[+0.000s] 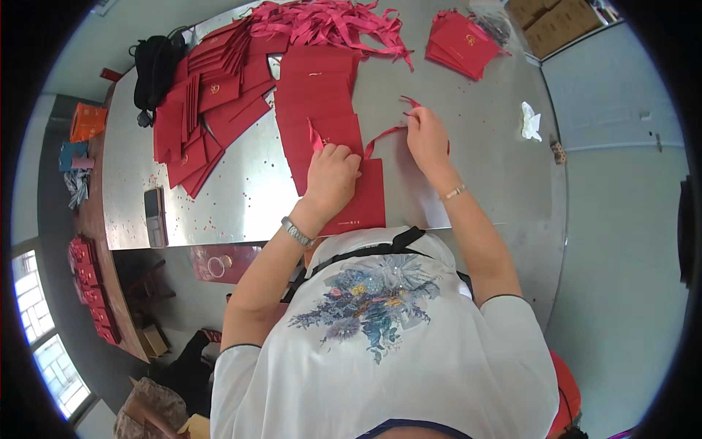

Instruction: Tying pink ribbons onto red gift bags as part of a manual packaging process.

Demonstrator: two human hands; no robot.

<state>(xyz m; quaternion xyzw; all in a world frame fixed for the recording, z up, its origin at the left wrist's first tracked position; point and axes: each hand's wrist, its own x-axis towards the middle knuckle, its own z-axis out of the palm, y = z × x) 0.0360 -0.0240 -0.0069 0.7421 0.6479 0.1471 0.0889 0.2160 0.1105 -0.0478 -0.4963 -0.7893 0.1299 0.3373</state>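
In front of me a row of overlapping red paper envelopes or flat bags with small gold marks runs away from the table's near edge. My left hand is closed over the nearest one, and a piece of red ribbon sticks up beyond its fingers. From beside that hand another stretch of ribbon runs right to my right hand. The right fingers pinch the ribbon, and its loose end pokes out above them. What the left fingertips grip is partly hidden.
A heap of pink-red ribbons lies at the far side of the metal table. Stacked red envelopes and a phone are at left. More red bags and a crumpled tissue lie at right.
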